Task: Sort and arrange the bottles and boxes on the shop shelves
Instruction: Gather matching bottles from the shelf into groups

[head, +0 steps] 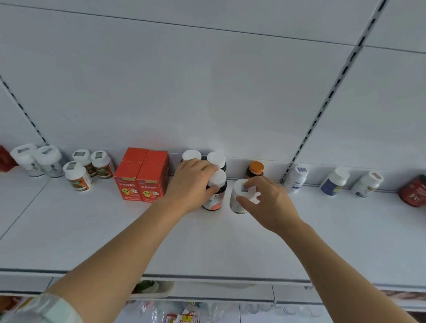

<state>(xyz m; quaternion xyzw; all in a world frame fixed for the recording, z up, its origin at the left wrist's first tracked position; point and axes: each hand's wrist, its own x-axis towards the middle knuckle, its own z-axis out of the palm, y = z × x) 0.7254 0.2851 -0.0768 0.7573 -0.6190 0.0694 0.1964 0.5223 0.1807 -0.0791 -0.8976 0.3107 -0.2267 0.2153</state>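
Note:
On the white shelf (pixel 89 233) my left hand (pixel 192 183) grips a dark bottle (pixel 214 197) with a white cap and a pink-and-white label. Two more white-capped dark bottles (pixel 216 159) stand just behind it against the back wall. My right hand (pixel 269 200) pinches the cap of a white bottle (pixel 237 204) standing right beside the dark one. An orange-capped brown bottle (pixel 255 169) stands behind my right hand. Red boxes (pixel 141 178) sit in a block to the left of my left hand.
Left of the boxes stand several white bottles (pixel 86 170) with orange labels, then two white bottles (pixel 38 160). Right of the slotted upright (pixel 326 104) are three white bottles (pixel 333 181) and a dark red bottle (pixel 418 190). Packets lie on a lower shelf (pixel 183 319).

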